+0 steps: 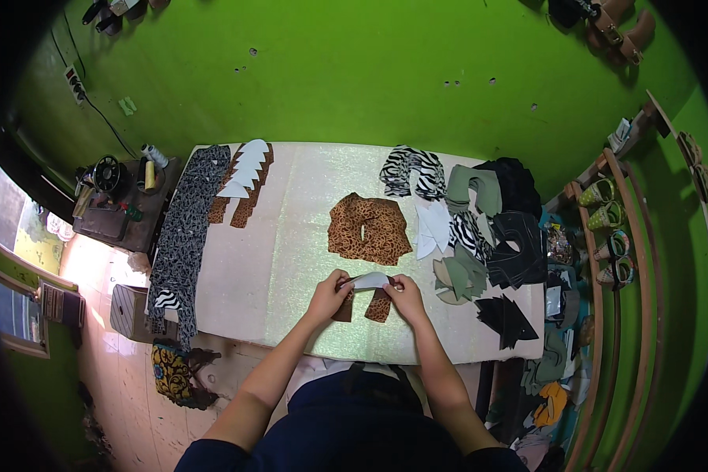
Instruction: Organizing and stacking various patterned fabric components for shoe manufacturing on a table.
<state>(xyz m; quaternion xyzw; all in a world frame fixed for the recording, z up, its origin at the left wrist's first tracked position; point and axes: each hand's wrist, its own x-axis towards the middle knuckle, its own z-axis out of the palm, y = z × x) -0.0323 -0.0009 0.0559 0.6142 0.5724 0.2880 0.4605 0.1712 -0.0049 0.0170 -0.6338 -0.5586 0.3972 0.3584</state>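
Near the front edge of the table, a U-shaped leopard-print piece (pixel 378 307) hangs between my hands with its two legs pointing toward me. A white curved piece (pixel 367 280) lies along its upper bend. My left hand (pixel 328 298) pinches the left end of the bend. The right end is gripped between the fingers of my right hand (pixel 404 298). Just beyond my hands lies a stack of leopard-print pieces (pixel 352 228) with a small slot in the middle. At the far left, overlapping white pieces (pixel 248 167) rest on more leopard-print pieces (pixel 242 206).
Zebra-print pieces (pixel 429 179), green pieces (pixel 474 187) and black pieces (pixel 519 250) crowd the table's right side. Long grey patterned fabric (pixel 182 236) drapes over the left edge. A sewing machine (pixel 107 178) stands left; a wooden rack with shoes (pixel 607 216) stands right.
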